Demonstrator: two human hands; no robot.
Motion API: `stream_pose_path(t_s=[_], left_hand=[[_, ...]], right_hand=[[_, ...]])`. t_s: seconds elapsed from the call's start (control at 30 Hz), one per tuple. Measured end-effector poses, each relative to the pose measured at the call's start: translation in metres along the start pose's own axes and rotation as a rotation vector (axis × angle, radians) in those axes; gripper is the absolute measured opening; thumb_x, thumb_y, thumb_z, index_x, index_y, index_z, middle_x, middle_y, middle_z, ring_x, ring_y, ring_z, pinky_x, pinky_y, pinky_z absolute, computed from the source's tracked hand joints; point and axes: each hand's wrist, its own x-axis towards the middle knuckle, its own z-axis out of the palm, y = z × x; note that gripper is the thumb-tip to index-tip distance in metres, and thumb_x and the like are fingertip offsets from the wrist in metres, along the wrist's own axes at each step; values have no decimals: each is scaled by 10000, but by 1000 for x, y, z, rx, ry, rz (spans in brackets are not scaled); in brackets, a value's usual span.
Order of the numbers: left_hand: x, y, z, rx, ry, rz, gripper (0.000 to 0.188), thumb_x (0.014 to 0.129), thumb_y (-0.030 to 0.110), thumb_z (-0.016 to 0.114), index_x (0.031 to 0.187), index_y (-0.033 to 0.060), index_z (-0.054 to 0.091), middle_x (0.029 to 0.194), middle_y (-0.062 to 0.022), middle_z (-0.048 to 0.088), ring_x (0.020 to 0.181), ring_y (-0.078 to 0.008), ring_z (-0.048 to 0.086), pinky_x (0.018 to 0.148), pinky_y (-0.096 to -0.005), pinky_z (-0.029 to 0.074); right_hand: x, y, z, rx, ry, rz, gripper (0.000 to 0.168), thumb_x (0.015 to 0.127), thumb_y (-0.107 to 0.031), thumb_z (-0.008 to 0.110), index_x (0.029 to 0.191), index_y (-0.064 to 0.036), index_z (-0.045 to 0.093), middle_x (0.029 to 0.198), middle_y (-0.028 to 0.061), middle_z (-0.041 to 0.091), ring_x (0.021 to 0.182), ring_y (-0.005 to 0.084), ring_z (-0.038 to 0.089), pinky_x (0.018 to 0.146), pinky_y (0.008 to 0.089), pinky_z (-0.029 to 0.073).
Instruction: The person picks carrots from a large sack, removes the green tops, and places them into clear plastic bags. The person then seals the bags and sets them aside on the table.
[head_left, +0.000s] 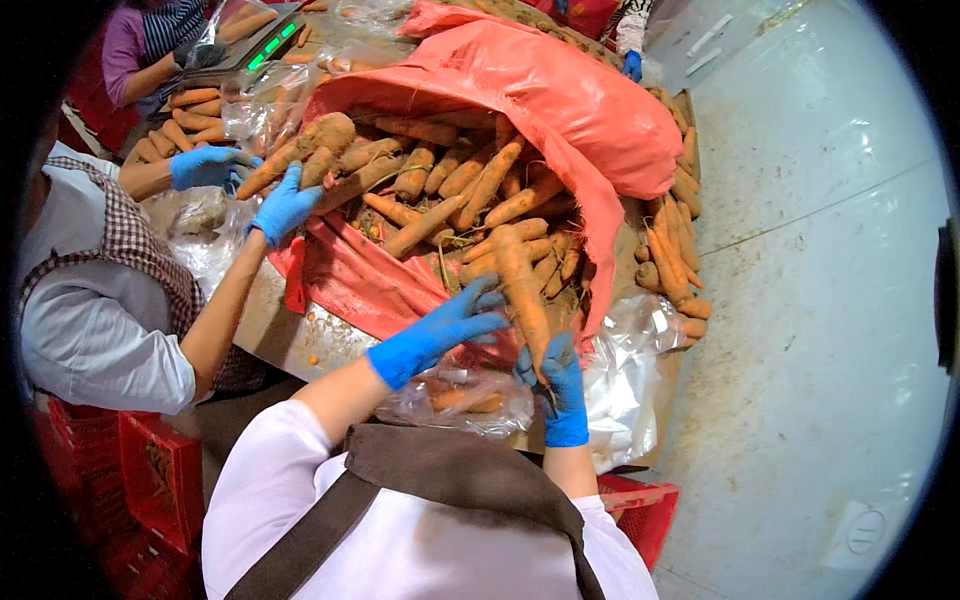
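In a blue glove, my right hand (556, 379) grips the thin lower end of a large soil-stained carrot (520, 289), which stands slanted in front of me. My left hand (461, 324), gloved in blue too, is spread just left of that carrot with nothing in it. Beyond both hands a red woven plastic sack (555, 97) lies torn wide, and a heap of dirty carrots (450, 172) fills its opening. Below my left hand, close to my apron, a clear plastic bag (517, 409) has a few carrots inside.
A co-worker's gloved hands (285, 206) handle large carrots at the left. Clear plastic bags (622, 375) lie at the table's right edge, near more carrots (671, 247). Red crates (161, 480) stand below at both sides. A pale wall (810, 262) rises right; other people work at the far side.
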Motion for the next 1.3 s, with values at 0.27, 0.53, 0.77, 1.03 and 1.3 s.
stream_pose_path(t_s=[0.27, 0.53, 0.77, 1.03, 1.3], left_hand=[[18, -15, 30, -109, -130, 107, 620, 743, 127, 698, 1252, 8, 365, 1123, -138, 563, 1064, -235, 546, 921, -350, 443], [26, 19, 52, -276, 213, 328, 525, 744, 101, 691, 1178, 9, 410, 983, -133, 586, 870, -243, 617, 789, -372, 518], [30, 23, 39, -390, -128, 321, 571, 732, 139, 706, 1207, 39, 405, 1010, -103, 567, 886, -214, 605, 812, -364, 513], [35, 24, 26, -576, -137, 186, 485, 820, 328, 630, 1152, 27, 447, 967, -127, 570, 849, -227, 599, 814, -377, 515], [47, 21, 20, -663, 24, 217, 440, 844, 388, 586, 1055, 14, 489, 919, -141, 583, 859, -249, 591, 796, -383, 521]], right_hand=[[-19, 10, -17, 225, -52, 231, 518, 771, -173, 693, 1228, -54, 482, 888, 146, 602, 616, 152, 539, 579, 274, 456], [-19, 10, 16, -1178, 239, -351, 483, 819, -165, 648, 1223, 29, 469, 1103, 140, 569, 965, 212, 558, 826, 296, 446], [-24, 2, 31, -516, 179, 293, 439, 790, -229, 679, 1133, 2, 532, 727, 37, 567, 565, 88, 517, 475, 197, 390], [-18, -1, 35, -540, 140, 241, 416, 807, -250, 660, 1123, -9, 534, 693, 32, 561, 516, 116, 495, 461, 241, 388], [-12, 18, 29, -1572, 370, -163, 495, 768, -261, 664, 1175, -31, 500, 940, 210, 617, 793, 321, 635, 651, 374, 494]])
